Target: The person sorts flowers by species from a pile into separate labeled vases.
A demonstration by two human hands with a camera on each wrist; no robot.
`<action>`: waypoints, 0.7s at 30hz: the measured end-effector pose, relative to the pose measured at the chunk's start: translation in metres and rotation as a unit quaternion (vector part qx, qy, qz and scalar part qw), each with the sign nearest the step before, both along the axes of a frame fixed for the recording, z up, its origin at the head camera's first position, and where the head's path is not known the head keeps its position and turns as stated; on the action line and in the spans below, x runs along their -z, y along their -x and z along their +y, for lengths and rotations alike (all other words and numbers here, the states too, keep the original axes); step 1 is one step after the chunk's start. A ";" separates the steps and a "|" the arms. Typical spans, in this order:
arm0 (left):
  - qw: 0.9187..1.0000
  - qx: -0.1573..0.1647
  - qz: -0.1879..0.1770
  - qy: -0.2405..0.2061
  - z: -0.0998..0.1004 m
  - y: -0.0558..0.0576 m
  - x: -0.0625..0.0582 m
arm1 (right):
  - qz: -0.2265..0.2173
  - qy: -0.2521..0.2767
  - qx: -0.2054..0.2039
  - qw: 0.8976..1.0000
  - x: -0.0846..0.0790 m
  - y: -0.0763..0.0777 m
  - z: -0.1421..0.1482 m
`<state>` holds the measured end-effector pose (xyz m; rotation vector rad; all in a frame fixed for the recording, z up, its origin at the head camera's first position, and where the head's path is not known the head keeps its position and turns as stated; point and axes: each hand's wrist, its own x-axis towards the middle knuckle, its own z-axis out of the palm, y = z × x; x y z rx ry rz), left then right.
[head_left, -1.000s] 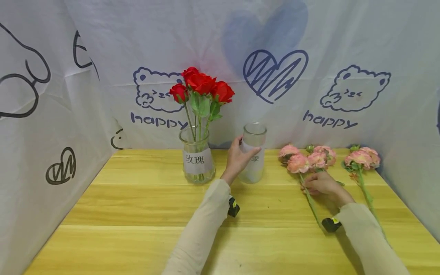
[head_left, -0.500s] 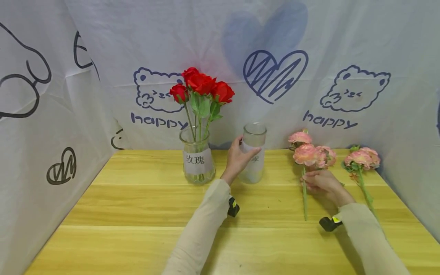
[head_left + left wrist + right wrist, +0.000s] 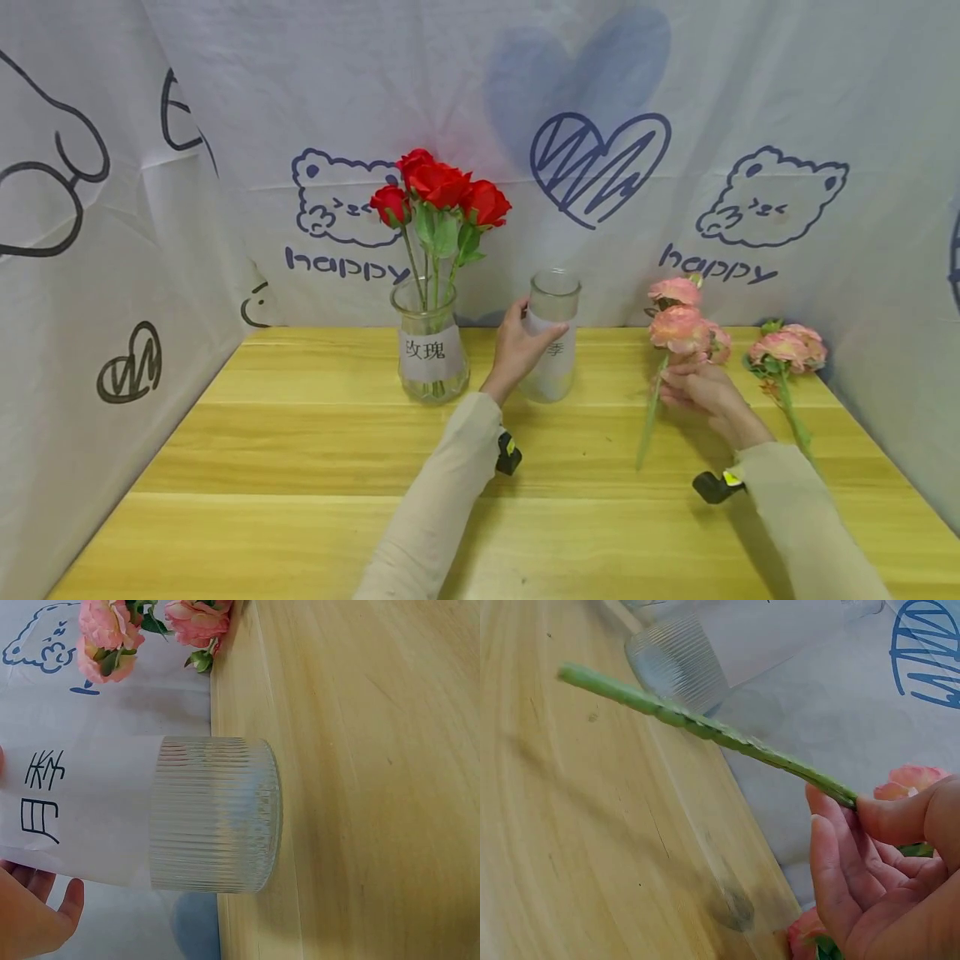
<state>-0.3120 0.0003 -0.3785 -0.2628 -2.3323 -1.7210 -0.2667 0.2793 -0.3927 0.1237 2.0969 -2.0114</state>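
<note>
The work looks about half done. On the left, the roses stand in the round vase, so that part seems finished. The tall vase stands upright on the worktop just to the right of it, near the far edge, and no stem shows inside; its share seems left to do.

The left hand steadies the tall vase, fingers and thumb curved round its labelled side. Well to the right, the right hand pinches the green stem of the held flower between thumb and fingers. The blooms point up and away; the stem slants near and left, its lower end apparently clear of the worktop.

At the far right, the loose flower lies on the worktop, untouched. Another pink bloom shows beyond the right hand; whether it belongs to a separate stem I cannot tell.
</note>
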 end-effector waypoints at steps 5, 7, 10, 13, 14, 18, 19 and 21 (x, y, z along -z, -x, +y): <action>1.000 0.003 0.003 -0.007 0.000 0.001 0.002 | 0.024 0.040 0.028 0.999 -0.001 0.001 -0.002; 1.000 0.002 0.003 -0.008 0.000 0.000 0.002 | 0.034 0.053 0.043 0.997 -0.002 0.001 -0.003; 1.000 0.001 0.002 -0.007 0.000 0.000 0.001 | 0.044 0.087 0.071 0.993 -0.004 0.002 -0.005; 1.000 0.001 0.003 -0.003 0.001 0.000 0.001 | 0.054 0.116 0.091 0.988 -0.006 0.001 -0.007; 1.000 0.001 0.002 -0.001 0.001 0.000 0.001 | 0.058 0.123 0.094 0.986 -0.006 0.001 -0.007; 1.000 0.006 -0.002 0.008 0.001 0.000 0.001 | 0.067 0.144 0.111 0.981 -0.009 0.002 -0.009; 1.000 0.007 -0.002 0.009 0.001 0.000 0.001 | 0.068 0.151 0.116 0.979 -0.009 0.002 -0.009; 1.000 0.009 0.000 0.010 0.001 0.000 0.001 | 0.071 0.174 0.128 0.974 -0.012 0.002 -0.010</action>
